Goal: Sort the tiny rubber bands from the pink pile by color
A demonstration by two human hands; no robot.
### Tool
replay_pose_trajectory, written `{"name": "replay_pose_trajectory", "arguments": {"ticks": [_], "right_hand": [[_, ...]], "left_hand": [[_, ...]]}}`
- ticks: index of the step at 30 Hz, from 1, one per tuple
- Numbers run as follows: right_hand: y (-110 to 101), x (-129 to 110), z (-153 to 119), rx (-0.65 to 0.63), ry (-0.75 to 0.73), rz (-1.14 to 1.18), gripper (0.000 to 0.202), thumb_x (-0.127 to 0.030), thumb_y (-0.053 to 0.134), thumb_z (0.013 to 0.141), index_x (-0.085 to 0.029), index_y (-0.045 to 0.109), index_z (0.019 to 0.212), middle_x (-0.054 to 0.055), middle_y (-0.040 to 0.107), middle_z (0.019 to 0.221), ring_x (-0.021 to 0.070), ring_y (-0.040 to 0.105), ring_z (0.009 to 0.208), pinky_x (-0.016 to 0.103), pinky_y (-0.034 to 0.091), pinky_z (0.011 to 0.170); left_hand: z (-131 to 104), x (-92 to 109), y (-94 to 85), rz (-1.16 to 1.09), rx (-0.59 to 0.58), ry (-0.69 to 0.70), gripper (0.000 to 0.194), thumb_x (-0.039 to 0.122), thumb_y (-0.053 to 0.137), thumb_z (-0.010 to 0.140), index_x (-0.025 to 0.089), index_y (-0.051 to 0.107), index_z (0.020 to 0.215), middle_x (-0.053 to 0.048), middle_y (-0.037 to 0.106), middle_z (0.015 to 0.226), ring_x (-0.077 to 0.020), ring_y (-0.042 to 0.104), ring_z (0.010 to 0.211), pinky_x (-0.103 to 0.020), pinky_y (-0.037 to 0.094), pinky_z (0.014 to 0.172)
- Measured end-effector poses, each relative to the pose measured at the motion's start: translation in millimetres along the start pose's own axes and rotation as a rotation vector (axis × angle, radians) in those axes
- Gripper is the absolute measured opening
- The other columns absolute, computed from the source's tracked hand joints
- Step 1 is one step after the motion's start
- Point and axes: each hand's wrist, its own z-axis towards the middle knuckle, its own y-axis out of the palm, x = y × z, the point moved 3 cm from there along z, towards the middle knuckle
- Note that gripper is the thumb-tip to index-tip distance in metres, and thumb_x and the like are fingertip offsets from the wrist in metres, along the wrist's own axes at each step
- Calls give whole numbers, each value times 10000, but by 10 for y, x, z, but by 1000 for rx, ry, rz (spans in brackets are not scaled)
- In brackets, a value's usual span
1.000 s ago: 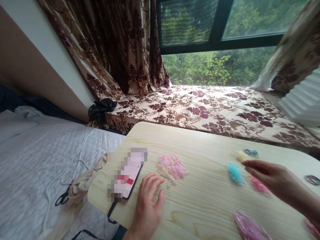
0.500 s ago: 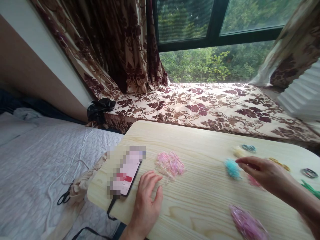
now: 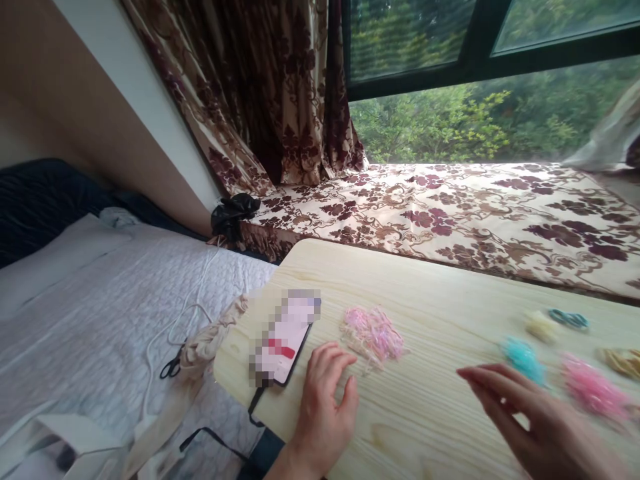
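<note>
My left hand rests on the wooden table, fingers loosely curved and apart, between the phone and a pile of pink iridescent shreds. Nothing shows in it. My right hand is over the table at the right, its thumb and fingertips brought together; whatever is between the tips, if anything, is too small to make out. Just behind it lie a turquoise bundle and a bright pink bundle.
Farther back on the table are a cream bundle, a teal band and a yellow-tan bundle. Black scissors and white cables lie on the bed at the left. A patterned window seat borders the table's far side.
The view has turned left, so things sit farther right. My right hand has moved from beside the turquoise bundle toward me and leftward over the table. My left hand stays beside the phone.
</note>
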Motion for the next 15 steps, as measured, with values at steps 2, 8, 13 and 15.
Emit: {"name": "replay_pose_trajectory", "arguments": {"ticks": [2,8,13,15], "right_hand": [[229,-217,-2,-72,-55,10,309,-411,462,934,-285,718,1053,65,720,993,169,709,797,231,552,659],[563,-387,136,-126,-106,-101,404,-331,378,958,-265,628,1267,53,685,922,155,683,721,250,535,598],[642,-460,239,-147,-138,-183,407,-300,359,953,-268,657,1229,55,669,862,171,671,698,271,515,571],[659,-536,266,-161,-154,-176,414,-272,349,952,-266,655,1231,55,667,866,173,673,719,273,515,584]], "left_hand": [[2,11,-3,-14,-13,-5,293,66,507,838,202,622,1071,-92,652,1098,-247,575,1149,-484,504,1021],[-1,22,-27,-56,-17,-11,320,48,505,829,190,606,1097,-104,644,1101,-255,564,1156,-498,492,1030],[5,16,-36,-88,3,-27,335,44,501,828,190,603,1112,-115,643,1113,-266,564,1164,-504,497,1025],[10,16,-35,-96,4,-33,335,47,500,832,192,600,1117,-114,643,1116,-266,562,1168,-508,492,1032]]}}
